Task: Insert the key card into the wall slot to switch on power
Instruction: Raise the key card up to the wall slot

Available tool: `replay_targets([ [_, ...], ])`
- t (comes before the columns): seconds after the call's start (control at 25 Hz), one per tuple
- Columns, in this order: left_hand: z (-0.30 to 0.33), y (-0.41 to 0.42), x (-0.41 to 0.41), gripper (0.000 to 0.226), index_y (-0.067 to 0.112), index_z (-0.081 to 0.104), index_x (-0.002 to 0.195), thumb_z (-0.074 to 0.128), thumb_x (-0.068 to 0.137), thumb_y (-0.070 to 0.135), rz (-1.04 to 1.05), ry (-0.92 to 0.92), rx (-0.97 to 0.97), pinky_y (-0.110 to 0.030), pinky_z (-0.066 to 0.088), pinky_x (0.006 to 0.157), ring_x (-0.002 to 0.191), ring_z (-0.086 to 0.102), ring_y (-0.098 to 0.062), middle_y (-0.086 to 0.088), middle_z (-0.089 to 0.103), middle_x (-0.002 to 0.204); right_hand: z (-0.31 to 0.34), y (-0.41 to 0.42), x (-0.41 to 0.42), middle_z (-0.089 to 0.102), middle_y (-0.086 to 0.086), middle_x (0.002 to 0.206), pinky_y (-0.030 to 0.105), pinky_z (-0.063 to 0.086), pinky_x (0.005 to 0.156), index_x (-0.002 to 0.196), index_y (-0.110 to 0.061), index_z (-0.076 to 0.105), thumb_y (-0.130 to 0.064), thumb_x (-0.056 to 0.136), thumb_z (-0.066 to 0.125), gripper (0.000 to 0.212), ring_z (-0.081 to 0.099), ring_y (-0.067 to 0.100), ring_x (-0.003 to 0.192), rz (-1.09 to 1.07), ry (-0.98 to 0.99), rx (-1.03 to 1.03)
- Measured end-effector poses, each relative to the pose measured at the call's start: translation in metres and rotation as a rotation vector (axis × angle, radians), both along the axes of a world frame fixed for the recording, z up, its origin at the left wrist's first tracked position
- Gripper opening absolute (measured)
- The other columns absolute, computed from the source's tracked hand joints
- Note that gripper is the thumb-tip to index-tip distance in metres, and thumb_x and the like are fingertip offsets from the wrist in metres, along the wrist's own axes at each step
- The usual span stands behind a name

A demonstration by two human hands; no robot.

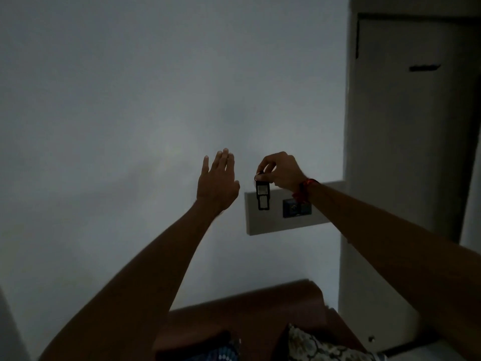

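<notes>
The room is dim. My right hand (279, 171) pinches the top of a small dark key card (262, 190) with a pale label, held upright against the left part of a pale wall plate (273, 222). Directly below the card is the dark-framed slot (263, 203); whether the card's lower end is inside it I cannot tell. My left hand (217, 182) is raised with fingers spread, flat against or just off the bare wall, a little left of the plate and holding nothing. A red thread band circles my right wrist.
A dark socket or switch module (296, 207) sits on the plate right of the slot. A white door or cabinet panel (416, 126) stands to the right. Below are a brown wooden headboard or furniture top (247, 313) and patterned cushions (320, 347).
</notes>
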State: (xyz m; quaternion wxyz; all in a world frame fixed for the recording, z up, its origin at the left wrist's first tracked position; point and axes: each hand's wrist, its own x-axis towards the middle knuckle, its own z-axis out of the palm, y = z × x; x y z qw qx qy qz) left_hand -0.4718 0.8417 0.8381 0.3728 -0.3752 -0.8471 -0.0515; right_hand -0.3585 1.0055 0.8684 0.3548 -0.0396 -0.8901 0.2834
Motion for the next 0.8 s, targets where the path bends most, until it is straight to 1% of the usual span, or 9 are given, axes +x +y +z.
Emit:
replay_targets([
  [0.16, 0.001, 0.053, -0.019, 0.078, 0.005, 0.006, 0.161, 0.046, 0.103, 0.039, -0.038, -0.012, 0.022, -0.052, 0.004, 0.130, 0.159, 0.004, -0.027, -0.015, 0.004, 0.171, 0.008, 0.051, -0.014, 0.075, 0.019, 0.083, 0.013, 0.043, 0.051, 0.089, -0.001, 0.074, -0.015, 0.075, 0.082, 0.021, 0.058, 0.007, 0.056, -0.019, -0.035, 0.032],
  [0.28, -0.001, 0.093, -0.037, 0.079, 0.005, 0.007, 0.160, 0.049, 0.102, 0.038, -0.084, -0.020, 0.059, -0.052, 0.004, 0.129, 0.159, 0.006, -0.027, -0.015, 0.006, 0.171, 0.012, 0.091, -0.027, 0.075, 0.020, 0.083, 0.014, 0.046, 0.048, 0.089, -0.001, 0.074, -0.014, 0.075, 0.082, 0.020, 0.060, 0.011, 0.056, -0.021, -0.051, 0.012],
  [0.36, -0.003, 0.117, -0.051, 0.079, 0.005, 0.008, 0.160, 0.050, 0.101, 0.038, -0.101, -0.030, 0.075, -0.052, 0.005, 0.129, 0.159, 0.007, -0.028, -0.016, 0.008, 0.170, 0.010, 0.116, -0.036, 0.075, 0.020, 0.081, 0.010, 0.047, 0.044, 0.088, -0.002, 0.074, -0.014, 0.075, 0.082, 0.020, 0.061, 0.013, 0.057, -0.025, -0.056, 0.007],
  [0.44, -0.009, 0.138, -0.063, 0.079, 0.005, 0.009, 0.160, 0.050, 0.101, 0.038, -0.106, -0.053, 0.081, -0.052, 0.006, 0.128, 0.159, 0.008, -0.028, -0.016, 0.009, 0.170, 0.004, 0.138, -0.043, 0.075, 0.019, 0.080, 0.005, 0.045, 0.042, 0.088, -0.002, 0.074, -0.014, 0.075, 0.082, 0.020, 0.060, 0.011, 0.055, -0.032, -0.049, 0.011],
  [0.48, -0.013, 0.148, -0.067, 0.079, 0.005, 0.010, 0.160, 0.050, 0.102, 0.039, -0.108, -0.070, 0.082, -0.052, 0.005, 0.128, 0.159, 0.008, -0.028, -0.016, 0.009, 0.170, 0.000, 0.148, -0.046, 0.075, 0.018, 0.080, 0.004, 0.044, 0.042, 0.088, -0.002, 0.074, -0.014, 0.075, 0.082, 0.019, 0.059, 0.008, 0.054, -0.037, -0.046, 0.017],
  [0.56, -0.021, 0.168, -0.071, 0.078, 0.005, 0.010, 0.160, 0.049, 0.102, 0.040, -0.116, -0.097, 0.071, -0.053, 0.006, 0.129, 0.158, 0.009, -0.029, -0.017, 0.010, 0.170, -0.008, 0.169, -0.050, 0.075, 0.016, 0.081, 0.007, 0.044, 0.045, 0.088, -0.002, 0.075, -0.015, 0.075, 0.082, 0.019, 0.059, 0.006, 0.054, -0.052, -0.048, 0.020],
  [0.68, -0.024, 0.193, -0.073, 0.077, 0.005, 0.011, 0.160, 0.047, 0.103, 0.042, -0.128, -0.092, 0.061, -0.054, 0.008, 0.129, 0.158, 0.009, -0.028, -0.016, 0.010, 0.170, -0.018, 0.197, -0.056, 0.075, 0.016, 0.083, 0.012, 0.045, 0.052, 0.088, -0.002, 0.075, -0.015, 0.075, 0.082, 0.019, 0.061, 0.010, 0.062, -0.055, -0.043, -0.006],
  [0.8, -0.021, 0.219, -0.075, 0.077, 0.006, 0.010, 0.160, 0.045, 0.104, 0.043, -0.117, -0.074, 0.052, -0.054, 0.009, 0.129, 0.158, 0.008, -0.028, -0.016, 0.009, 0.170, -0.024, 0.229, -0.067, 0.076, 0.018, 0.088, 0.015, 0.046, 0.058, 0.089, -0.001, 0.075, -0.011, 0.076, 0.080, 0.017, 0.063, 0.015, 0.072, -0.046, -0.048, -0.006],
])
